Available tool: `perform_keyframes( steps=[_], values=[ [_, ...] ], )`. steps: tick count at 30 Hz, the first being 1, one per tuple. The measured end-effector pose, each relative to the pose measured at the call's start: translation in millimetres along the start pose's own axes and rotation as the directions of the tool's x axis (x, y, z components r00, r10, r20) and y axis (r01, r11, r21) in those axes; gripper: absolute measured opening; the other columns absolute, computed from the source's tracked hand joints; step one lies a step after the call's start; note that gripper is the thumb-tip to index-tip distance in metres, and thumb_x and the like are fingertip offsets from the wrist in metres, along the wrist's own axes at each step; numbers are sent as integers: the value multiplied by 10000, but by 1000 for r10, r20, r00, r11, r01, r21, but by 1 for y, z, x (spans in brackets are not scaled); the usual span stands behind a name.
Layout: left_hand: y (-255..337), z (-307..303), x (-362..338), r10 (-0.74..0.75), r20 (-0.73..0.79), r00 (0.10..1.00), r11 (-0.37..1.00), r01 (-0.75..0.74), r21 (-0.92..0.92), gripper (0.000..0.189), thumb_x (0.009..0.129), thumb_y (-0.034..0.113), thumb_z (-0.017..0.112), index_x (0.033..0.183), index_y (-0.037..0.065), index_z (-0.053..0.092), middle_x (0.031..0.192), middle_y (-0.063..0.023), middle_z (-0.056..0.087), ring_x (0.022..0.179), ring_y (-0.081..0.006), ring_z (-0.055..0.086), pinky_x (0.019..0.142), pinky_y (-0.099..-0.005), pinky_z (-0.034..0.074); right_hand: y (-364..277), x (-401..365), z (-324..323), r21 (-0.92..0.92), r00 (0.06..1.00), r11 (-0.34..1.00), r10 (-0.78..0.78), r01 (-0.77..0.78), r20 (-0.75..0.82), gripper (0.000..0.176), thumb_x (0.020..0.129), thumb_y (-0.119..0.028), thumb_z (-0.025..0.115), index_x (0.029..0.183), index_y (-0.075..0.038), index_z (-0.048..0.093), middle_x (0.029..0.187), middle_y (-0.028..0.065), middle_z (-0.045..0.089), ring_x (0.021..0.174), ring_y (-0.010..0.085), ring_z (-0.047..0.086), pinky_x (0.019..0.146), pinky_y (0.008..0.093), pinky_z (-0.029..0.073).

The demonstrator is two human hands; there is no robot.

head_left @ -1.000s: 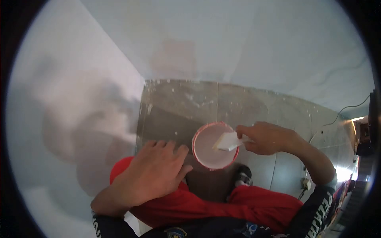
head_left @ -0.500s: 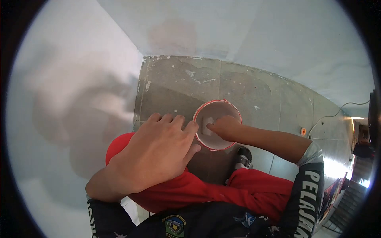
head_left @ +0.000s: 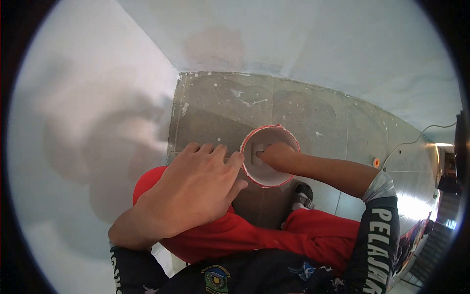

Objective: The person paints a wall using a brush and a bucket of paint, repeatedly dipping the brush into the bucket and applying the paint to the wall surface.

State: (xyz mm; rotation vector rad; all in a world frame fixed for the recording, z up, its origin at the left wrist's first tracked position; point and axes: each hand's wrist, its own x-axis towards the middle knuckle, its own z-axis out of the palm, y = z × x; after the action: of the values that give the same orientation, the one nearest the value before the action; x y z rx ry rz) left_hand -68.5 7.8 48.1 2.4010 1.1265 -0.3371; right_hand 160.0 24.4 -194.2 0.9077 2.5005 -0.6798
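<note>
A round bucket (head_left: 251,177) with a red rim, smeared with pale paint, stands on the floor in front of me. My right hand (head_left: 278,157) reaches down inside it, fingers closed around a pale, flat, block-like tool (head_left: 256,153). That tool's exact kind I cannot tell. The bucket's inside is coated pale grey. My left hand (head_left: 198,188) hangs palm down over my left knee, fingers apart and slightly curled, holding nothing. Its fingertips overlap the bucket's left rim in this view.
Grey floor tiles (head_left: 220,105) carry white paint spatters. Pale walls (head_left: 313,44) meet in a corner ahead. A small orange ring-shaped thing (head_left: 376,162) lies on the right, near a thin cable (head_left: 399,145). My shoe (head_left: 303,195) is close behind the bucket.
The view has shifted slightly. Within the bucket, the pale tool now looks greyer than before, with my right hand still closed on it. My left hand keeps its pose.
</note>
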Motion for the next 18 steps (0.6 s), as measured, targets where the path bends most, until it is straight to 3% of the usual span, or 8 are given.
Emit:
perform_keyframes(
  steps=[9,12,14,15,18],
  values=[
    [0,6,1,19,-53,998,1000,-18,6,354,935,305,595,1121,3,594,970,-170,635,946,-337,626,878,-426,472,-2,-3,0,4,998,998,57,-57,3,358,837,-84,611,1194,-59,639,914,151,716,860,343,713,699,456,578],
    [-2,9,2,19,-41,999,999,-18,27,359,937,309,589,1123,2,594,977,-170,636,956,-337,626,876,-423,474,-5,2,-1,43,994,993,105,-106,26,313,809,-95,653,1117,-55,686,937,161,719,869,345,714,705,453,575],
    [-4,10,7,34,-5,999,999,-34,32,379,936,324,588,1128,-2,590,958,-183,638,940,-357,630,858,-441,485,-4,3,-11,30,979,993,109,-116,175,269,785,-102,682,1045,-41,715,963,167,721,879,338,716,701,449,569],
    [-5,9,12,40,-18,999,998,-39,51,379,936,324,588,1128,-2,590,958,-183,638,940,-357,630,858,-441,485,-4,3,-14,22,981,992,121,-125,155,269,785,-102,682,1045,-41,715,963,167,721,879,338,716,701,449,569],
    [-15,4,43,45,145,988,998,-51,45,400,936,355,580,1104,-7,605,946,-217,646,928,-396,639,828,-488,497,2,3,-15,-15,961,991,134,-134,241,253,840,-183,589,1022,-53,707,905,200,711,855,346,706,737,464,551]
  ],
)
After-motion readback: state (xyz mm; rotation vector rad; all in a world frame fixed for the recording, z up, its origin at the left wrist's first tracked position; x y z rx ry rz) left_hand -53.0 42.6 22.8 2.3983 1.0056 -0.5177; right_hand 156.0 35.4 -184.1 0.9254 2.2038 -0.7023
